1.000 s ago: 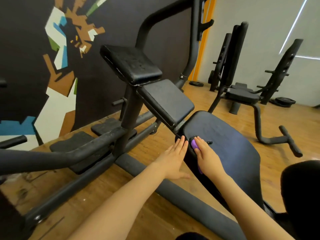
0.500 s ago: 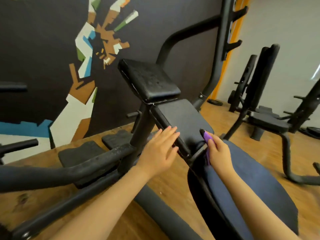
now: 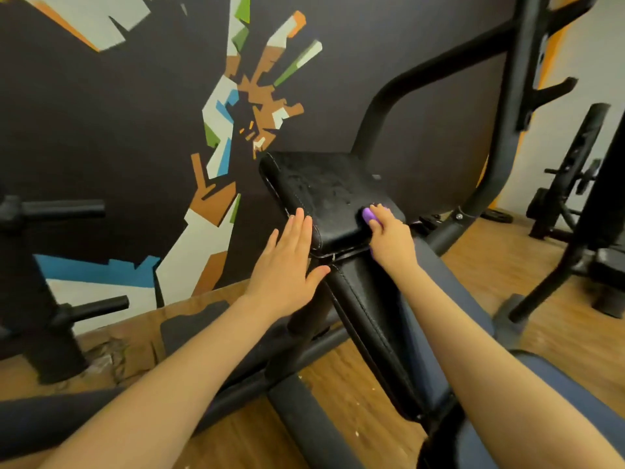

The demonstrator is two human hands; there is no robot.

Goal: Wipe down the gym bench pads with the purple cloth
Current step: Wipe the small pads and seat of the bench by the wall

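Comparing this moment with the pictures from a second ago, the purple cloth (image 3: 368,214) is seen to have been carried upward along the bench: it was first on the blue seat, then at the near end of the middle pad (image 3: 365,299), and now it is pressed on the right near corner of the top pad (image 3: 324,194). From this it is judged that the lower pads are already passed over, and that the top pad, whose surface looks speckled, is the one now in hand.

In the head view, the right hand (image 3: 389,236) is laid over the cloth with the fingers curled on it, so the cloth is grasped and mostly hidden; only a small purple part is shown at the fingertips. The left hand (image 3: 287,265) is held flat and released, nothing being grasped; its straight fingers are set against the left edge of the top pad, the thumb pointing toward the middle pad. Both forearms are stretched forward from the near side.
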